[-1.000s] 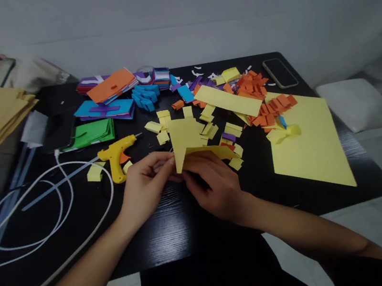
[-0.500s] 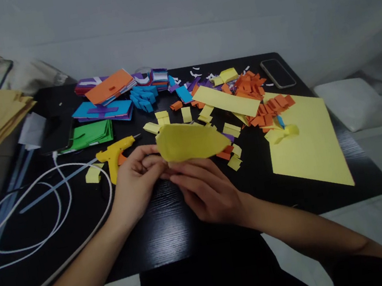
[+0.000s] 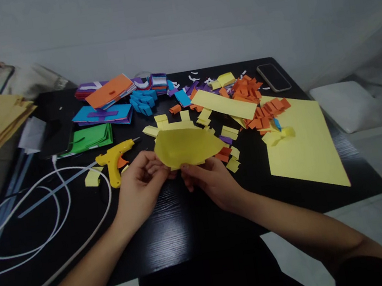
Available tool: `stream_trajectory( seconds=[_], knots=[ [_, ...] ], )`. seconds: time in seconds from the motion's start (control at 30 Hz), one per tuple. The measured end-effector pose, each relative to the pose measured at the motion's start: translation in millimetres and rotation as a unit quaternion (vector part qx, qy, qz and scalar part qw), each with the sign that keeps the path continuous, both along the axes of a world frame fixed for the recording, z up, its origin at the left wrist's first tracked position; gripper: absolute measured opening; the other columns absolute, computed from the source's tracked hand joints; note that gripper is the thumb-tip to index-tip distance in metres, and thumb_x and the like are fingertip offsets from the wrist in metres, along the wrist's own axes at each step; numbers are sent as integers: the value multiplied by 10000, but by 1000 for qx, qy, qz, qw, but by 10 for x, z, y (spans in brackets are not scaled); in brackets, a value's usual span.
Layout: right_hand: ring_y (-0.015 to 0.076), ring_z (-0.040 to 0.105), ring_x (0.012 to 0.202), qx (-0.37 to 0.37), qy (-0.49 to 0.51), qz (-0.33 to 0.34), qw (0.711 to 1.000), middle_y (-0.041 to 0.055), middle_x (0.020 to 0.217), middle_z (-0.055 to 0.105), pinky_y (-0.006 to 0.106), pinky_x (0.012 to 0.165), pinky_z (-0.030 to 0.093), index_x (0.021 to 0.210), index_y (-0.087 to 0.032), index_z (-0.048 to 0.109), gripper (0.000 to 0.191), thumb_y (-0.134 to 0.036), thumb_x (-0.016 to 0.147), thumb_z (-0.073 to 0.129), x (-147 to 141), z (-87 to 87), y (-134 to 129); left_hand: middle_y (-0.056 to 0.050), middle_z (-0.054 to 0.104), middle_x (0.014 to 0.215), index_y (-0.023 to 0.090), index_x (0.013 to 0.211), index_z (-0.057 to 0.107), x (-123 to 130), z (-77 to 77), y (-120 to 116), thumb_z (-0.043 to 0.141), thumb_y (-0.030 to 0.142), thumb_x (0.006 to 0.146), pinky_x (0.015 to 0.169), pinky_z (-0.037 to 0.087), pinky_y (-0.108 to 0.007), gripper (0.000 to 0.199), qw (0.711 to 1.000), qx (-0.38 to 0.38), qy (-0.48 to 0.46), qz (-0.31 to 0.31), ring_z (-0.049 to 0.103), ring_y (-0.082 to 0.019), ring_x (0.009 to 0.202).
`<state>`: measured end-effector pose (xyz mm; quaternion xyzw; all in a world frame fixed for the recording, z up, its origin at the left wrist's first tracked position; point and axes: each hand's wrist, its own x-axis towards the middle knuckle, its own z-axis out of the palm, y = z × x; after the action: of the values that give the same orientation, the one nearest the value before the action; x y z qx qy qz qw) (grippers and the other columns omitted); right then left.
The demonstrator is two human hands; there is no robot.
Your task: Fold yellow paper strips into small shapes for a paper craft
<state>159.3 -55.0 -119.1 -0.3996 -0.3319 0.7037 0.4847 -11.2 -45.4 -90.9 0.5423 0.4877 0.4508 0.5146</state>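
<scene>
Left hand [image 3: 142, 185] and right hand [image 3: 218, 181] are pinching the paper [image 3: 187, 144] along its near edge, left of the sheet [image 3: 312, 153]; probably weighing little, flexing, creasing easily; edges are offering the safest hold.

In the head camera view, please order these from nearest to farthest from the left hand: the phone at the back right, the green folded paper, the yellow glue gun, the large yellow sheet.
From the left hand:
1. Yellow glue gun, just beside it
2. Green folded paper, farther back, left
3. Large yellow sheet, right side
4. Phone, back right
</scene>
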Motion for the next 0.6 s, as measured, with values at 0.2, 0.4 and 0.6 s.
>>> stream_trajectory(
  seconds=[0.2, 0.4, 0.6],
  knots=[
    [117, 632, 559, 53, -101, -21, 993, 6, 684, 692, 246, 552, 565, 786, -160, 707, 253, -396, 840, 779, 7, -17, -20, -14, 705, 867, 234, 954, 591, 6, 7, -72, 736, 291, 824, 671, 575, -277, 203, 996, 40, 79, -14, 690, -181, 766],
    [153, 727, 677, 70, -69, -4, 995, 25, 800, 764, 307, 665, 637, 865, -192, 727, 171, -361, 881, 746, -1, -42, -12, 20, 641, 692, 237, 818, 566, 61, -36, -69, 672, 297, 891, 584, 514, -281, 141, 993, 48, 100, 30, 632, -160, 624],
    [175, 757, 756, 39, -46, 18, 998, 54, 846, 788, 321, 722, 646, 895, -175, 751, 160, -329, 912, 708, -2, -18, -22, 51, 600, 644, 241, 818, 530, 93, 8, -28, 703, 196, 841, 559, 497, -279, 180, 992, 45, 96, 70, 606, -148, 579]
  ],
)
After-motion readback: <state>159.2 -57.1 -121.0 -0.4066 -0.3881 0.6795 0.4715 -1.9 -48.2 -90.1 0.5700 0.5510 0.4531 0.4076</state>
